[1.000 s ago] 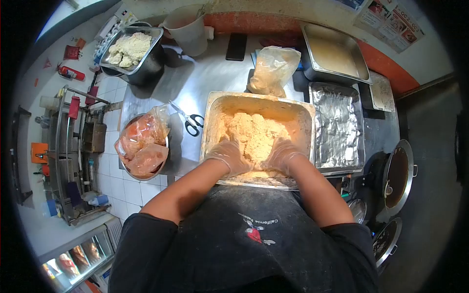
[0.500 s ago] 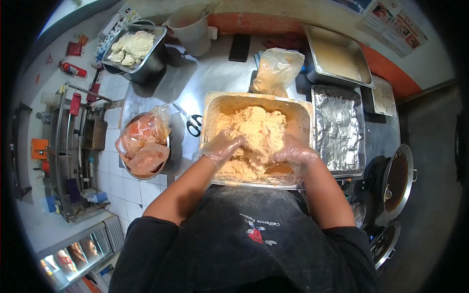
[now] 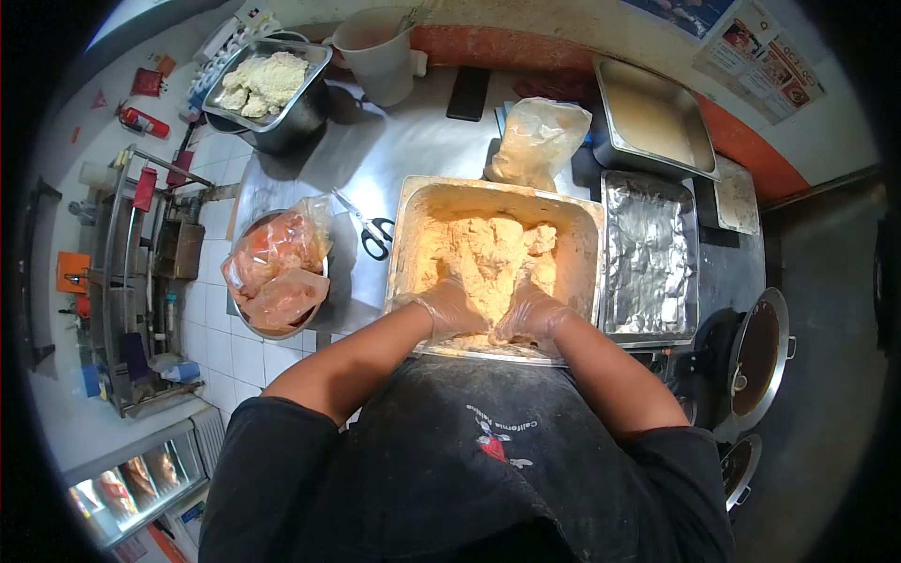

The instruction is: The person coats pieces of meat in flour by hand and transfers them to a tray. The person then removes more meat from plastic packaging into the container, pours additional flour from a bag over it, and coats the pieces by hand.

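Observation:
A deep metal pan [image 3: 594, 235] holds a heap of orange, floury breading [image 3: 483, 246] with lumpy, thickly coated pieces in it. Both my hands wear clear plastic gloves and are down in the near half of the pan. My left hand [image 3: 454, 306] presses into the breading on the left, its fingers sunk out of sight. Close beside it, my right hand [image 3: 531, 313] is dug in near the front wall, its fingertips also buried. What either hand holds under the breading is hidden.
Left of the pan lie scissors [image 3: 375, 238] and a bowl with bagged reddish meat [image 3: 282, 267]. A tub of pale dough-like mass [image 3: 265, 83], a pitcher [image 3: 377, 61], a phone [image 3: 467, 94] and a plastic bag [image 3: 540, 141] stand behind. Rightward are a foil-lined tray [image 3: 649, 253] and a wok [image 3: 762, 352].
Both hands have moved nearer my body and closer together, deeper into the breading. The raised clump between them has come down, and the heap has changed shape.

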`<state>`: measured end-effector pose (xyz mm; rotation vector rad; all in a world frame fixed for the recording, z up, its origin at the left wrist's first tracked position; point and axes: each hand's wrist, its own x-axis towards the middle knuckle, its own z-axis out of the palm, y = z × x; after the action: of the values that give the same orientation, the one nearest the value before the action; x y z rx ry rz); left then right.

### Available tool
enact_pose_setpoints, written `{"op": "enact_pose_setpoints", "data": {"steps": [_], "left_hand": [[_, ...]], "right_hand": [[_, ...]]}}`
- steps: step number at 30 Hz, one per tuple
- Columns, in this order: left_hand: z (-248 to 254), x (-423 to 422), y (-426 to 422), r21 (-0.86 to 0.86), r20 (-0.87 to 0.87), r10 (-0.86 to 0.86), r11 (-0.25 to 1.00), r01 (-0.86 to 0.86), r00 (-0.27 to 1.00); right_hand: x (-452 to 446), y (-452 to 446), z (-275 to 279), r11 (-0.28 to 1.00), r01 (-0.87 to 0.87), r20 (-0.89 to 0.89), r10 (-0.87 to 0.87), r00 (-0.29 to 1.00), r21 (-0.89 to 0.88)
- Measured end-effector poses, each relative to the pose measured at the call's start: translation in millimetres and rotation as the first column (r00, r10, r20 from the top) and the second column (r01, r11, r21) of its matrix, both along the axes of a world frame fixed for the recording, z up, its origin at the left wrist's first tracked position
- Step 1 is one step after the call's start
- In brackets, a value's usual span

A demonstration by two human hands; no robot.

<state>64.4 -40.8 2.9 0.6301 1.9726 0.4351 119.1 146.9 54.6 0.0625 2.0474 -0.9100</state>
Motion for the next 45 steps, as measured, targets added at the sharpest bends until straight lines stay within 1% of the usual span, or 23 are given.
{"op": "enact_pose_setpoints", "data": {"steps": [3,5,8,9,10,11,13,15,18,20,21,24,26,27,29,31,33,35,36,38,39,42,45], "left_hand": [[6.2,7.0,-3.7,0.276,0.193,0.230,0.920,-0.277,0.954],[33.4,2.2,-9.1,0.340,0.237,0.251,0.884,-0.322,0.939],[24.4,-1.3,-13.0,0.138,0.141,0.430,0.884,-0.448,0.892],[21.4,-0.5,-13.1,0.067,0.063,0.431,0.898,-0.435,0.900],[18.6,0.3,-13.0,-0.007,-0.010,0.425,0.905,-0.425,0.905],[22.8,0.8,-11.9,-0.043,-0.085,0.339,0.938,-0.343,0.937],[35.4,2.7,-9.8,-0.128,-0.224,0.144,0.976,-0.176,0.964],[39.2,2.0,-4.7,-0.221,-0.130,-0.015,0.975,-0.014,0.991],[16.7,1.5,2.1,-0.257,-0.058,-0.146,0.958,0.127,0.988],[4.2,4.7,4.0,-0.242,-0.027,-0.143,0.961,0.132,0.989],[-1.7,4.1,3.9,-0.179,-0.038,-0.112,0.978,0.104,0.993],[-11.3,7.7,-3.9,0.016,-0.003,0.044,0.999,-0.044,0.999],[-12.9,10.9,-10.7,0.138,0.118,0.214,0.963,-0.229,0.970],[-12.8,7.6,-14.5,0.107,0.185,0.265,0.952,-0.287,0.946],[-9.4,-5.4,-20.0,0.038,0.309,0.370,0.916,-0.400,0.876],[37.9,-16.3,-22.5,-0.039,0.144,0.128,0.992,-0.124,0.981],[63.7,-22.9,-20.2,-0.119,0.002,0.023,0.993,-0.023,1.000],[69.8,-20.8,-13.9,-0.159,-0.126,0.069,0.983,-0.089,0.990],[33.6,-27.4,-10.9,-0.151,-0.165,0.014,0.988,-0.040,0.986],[13.6,-18.6,6.0,-0.066,-0.466,0.061,0.992,-0.104,0.883],[10.7,-23.0,12.9,-0.055,-0.468,0.110,0.987,-0.153,0.877],[-0.8,-41.9,19.1,-0.056,-0.356,0.136,0.984,-0.167,0.924],[-5.5,-42.6,20.7,-0.032,-0.302,0.158,0.984,-0.176,0.940]], "right_hand": [[14.1,9.1,-28.9,0.850,0.355,0.029,-0.374,0.927,-0.389],[24.6,17.8,-58.9,0.681,0.474,0.086,-0.521,0.849,-0.558],[48.8,32.0,-70.8,0.741,0.400,-0.196,-0.572,0.797,-0.539],[45.5,27.1,-55.9,0.918,0.352,-0.255,-0.390,0.885,-0.181],[40.0,17.4,-27.8,0.949,0.241,-0.235,-0.192,0.953,0.203],[37.4,12.8,-12.7,0.830,0.089,-0.139,-0.014,0.990,0.551],[32.0,11.9,-20.7,0.863,-0.090,0.039,0.082,0.996,0.498],[18.2,13.1,-14.1,0.911,-0.217,0.136,0.180,0.974,0.351],[18.6,7.6,-43.1,0.912,-0.282,0.028,0.287,0.958,0.299],[17.3,-0.8,-38.8,0.930,-0.201,0.086,0.183,0.979,0.308],[13.6,-3.7,-32.6,0.934,-0.161,0.110,0.132,0.985,0.319],[22.0,6.6,-67.6,0.982,0.134,-0.047,-0.142,0.989,-0.133],[27.3,15.9,-100.4,0.963,0.222,0.079,-0.213,0.974,-0.152],[31.4,20.9,-109.6,0.951,0.266,0.144,-0.244,0.959,-0.158],[50.4,39.0,-114.0,0.912,0.389,0.049,-0.386,0.921,-0.128],[49.6,43.3,-98.2,0.910,0.414,-0.133,-0.408,0.903,0.022],[41.9,33.8,-56.5,0.897,0.379,-0.269,-0.317,0.910,0.226],[24.7,31.3,-42.1,0.891,0.347,-0.190,-0.301,0.934,0.293],[10.0,33.4,-39.0,0.897,0.330,-0.117,-0.309,0.944,0.293],[-9.5,30.3,-77.9,0.911,0.186,-0.288,-0.078,0.954,0.369],[-17.5,25.7,-90.9,0.901,0.117,-0.361,0.046,0.932,0.418],[-9.3,6.5,-79.7,0.892,0.436,-0.393,-0.360,0.846,0.121],[-9.5,1.1,-89.2,0.925,0.380,-0.381,-0.346,0.857,0.014]]}}
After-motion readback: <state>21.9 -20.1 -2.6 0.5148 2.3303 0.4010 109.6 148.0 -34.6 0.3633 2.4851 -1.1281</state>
